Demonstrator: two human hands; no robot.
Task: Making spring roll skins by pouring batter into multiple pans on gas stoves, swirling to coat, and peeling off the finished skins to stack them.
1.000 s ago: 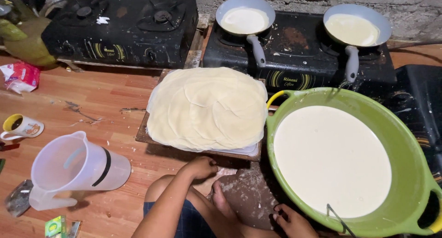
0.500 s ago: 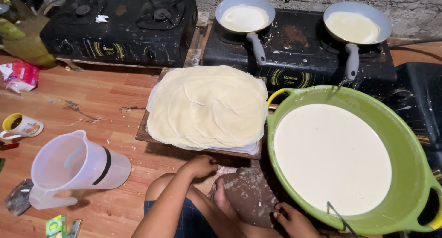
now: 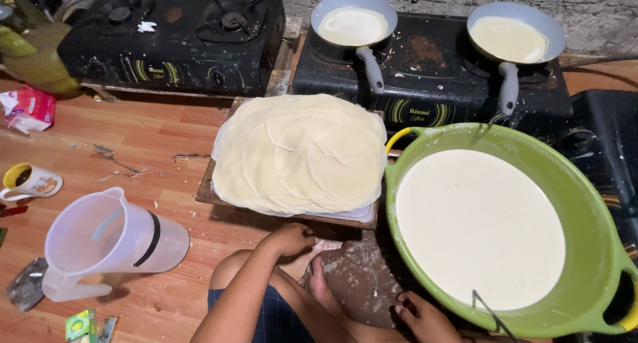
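Waiting step, by the look of it: two pans (image 3: 354, 25) (image 3: 510, 37) on the far stove (image 3: 425, 77), each with a thin layer of batter. Left hand (image 3: 292, 239) resting at the near edge of the board (image 3: 219, 195) under the stacked crepes (image 3: 300, 152), fingers curled narrow, holding nothing. Right hand (image 3: 425, 316) on the floor just beside the green basin (image 3: 585, 243) of batter, fingers half open, empty. Next move probably calling for a reach to a pan handle.

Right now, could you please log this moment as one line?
left hand: by board | right hand: at basin | crepes: stacked | pans: filled
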